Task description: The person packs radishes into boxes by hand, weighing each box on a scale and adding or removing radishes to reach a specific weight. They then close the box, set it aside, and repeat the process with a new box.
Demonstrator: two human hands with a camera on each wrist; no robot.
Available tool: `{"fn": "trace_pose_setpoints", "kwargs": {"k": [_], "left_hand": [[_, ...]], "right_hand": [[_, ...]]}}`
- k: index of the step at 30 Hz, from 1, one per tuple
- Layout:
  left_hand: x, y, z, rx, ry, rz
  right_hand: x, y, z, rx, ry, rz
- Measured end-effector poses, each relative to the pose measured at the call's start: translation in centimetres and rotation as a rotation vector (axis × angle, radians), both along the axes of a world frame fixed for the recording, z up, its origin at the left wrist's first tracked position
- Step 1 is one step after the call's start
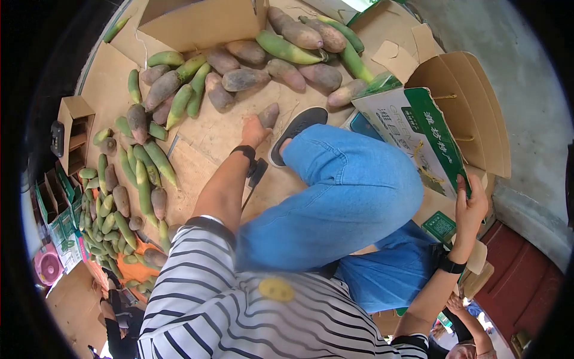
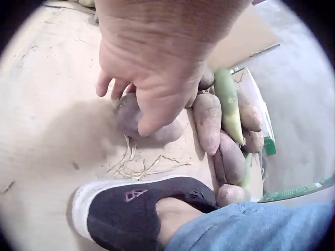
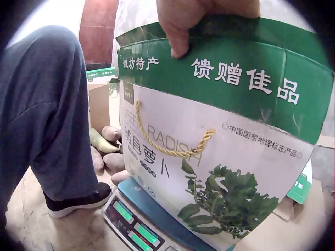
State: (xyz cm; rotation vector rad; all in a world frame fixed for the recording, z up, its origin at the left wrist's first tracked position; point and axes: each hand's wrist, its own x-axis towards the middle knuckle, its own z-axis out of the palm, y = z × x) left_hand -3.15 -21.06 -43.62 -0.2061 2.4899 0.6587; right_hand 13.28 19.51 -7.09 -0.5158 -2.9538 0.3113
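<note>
In the head view my left hand (image 1: 255, 133) reaches down to the cardboard-covered floor beside the shoe, its fingers round a purplish radish (image 1: 269, 115). The left wrist view has the hand (image 2: 152, 73) over that radish (image 2: 128, 116), thumb and fingers on either side of it. My right hand (image 1: 471, 206) grips the upper edge of a green and white carton (image 1: 427, 134). Close up, the thumb of the right hand (image 3: 191, 21) presses the green rim of the carton (image 3: 251, 141), which stands on a scale (image 3: 137, 225) with lit displays.
Green and purplish radishes (image 1: 245, 79) lie in a curve from the front round to the left. A cardboard box (image 1: 203, 27) stands beyond them. A black shoe (image 1: 302, 127) is beside my left hand. Other people are partly visible at the lower corners.
</note>
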Motion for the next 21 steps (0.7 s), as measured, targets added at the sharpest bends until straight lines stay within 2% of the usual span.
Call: {"fn": "trace_pose_setpoints", "kwargs": {"k": [2, 4, 5, 7, 9, 11, 14, 15, 18, 19, 20, 21], "left_hand": [[0.0, 0.1, 0.2, -0.009, 0.011, -0.007], [0.3, 0.1, 0.6, 0.124, -0.025, 0.091], [0.4, -0.2, 0.9, 0.123, -0.021, 0.075], [0.6, -1.6, 0.9, 0.414, -0.444, 0.181], [1.6, -3.1, 1.4, 0.499, -0.569, 0.227], [2.9, -3.2, 5.0, 0.602, -0.503, 0.337], [3.1, -2.5, 9.3, 0.644, -0.232, 0.363], [2.6, -2.6, 8.8, 0.665, -0.125, 0.389], [0.3, 0.2, 15.9, 0.813, 0.226, 0.188], [-0.3, 1.6, 18.5, 0.759, 0.415, 0.134], [-0.7, 3.0, 20.9, 0.872, 0.533, 0.110], [-0.5, 5.2, 24.9, 1.025, 0.581, 0.087]], "right_hand": [[0.0, 0.1, 0.0, 0.017, -0.001, 0.027], [0.0, -0.1, 0.2, 0.029, 0.010, 0.030], [-0.1, -0.2, 0.2, 0.045, 0.016, 0.044], [-0.1, -0.3, 0.3, 0.032, 0.026, 0.034], [0.0, -0.4, 0.3, 0.023, 0.040, 0.022], [0.1, -0.4, 0.4, 0.018, 0.036, 0.063], [0.7, 0.7, -0.4, 0.078, 0.020, 0.093], [1.0, 1.2, -1.1, 0.115, 0.038, 0.099], [0.7, 0.6, -0.6, 0.105, 0.045, 0.091], [0.7, 0.5, -0.5, 0.102, 0.060, 0.095], [0.7, 0.4, -0.4, 0.114, 0.062, 0.065], [0.8, 0.4, -0.4, 0.100, 0.051, 0.073]]}}
